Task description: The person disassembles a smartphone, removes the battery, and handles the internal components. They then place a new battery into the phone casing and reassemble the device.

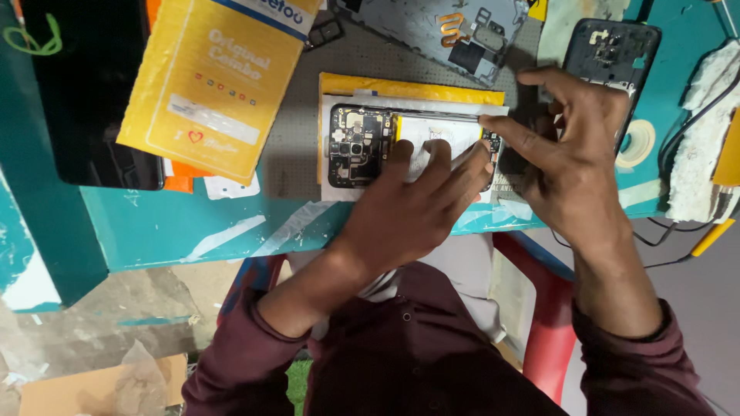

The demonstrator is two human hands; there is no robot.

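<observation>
Both hands (416,204) (566,154) press flat, ungripping, on opened phone (362,146) lying left-right

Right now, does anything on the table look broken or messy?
Yes. The phone under both hands has its back off, circuit board showing. Another bare phone frame lies at the far right, and the table has peeling tape.
</observation>
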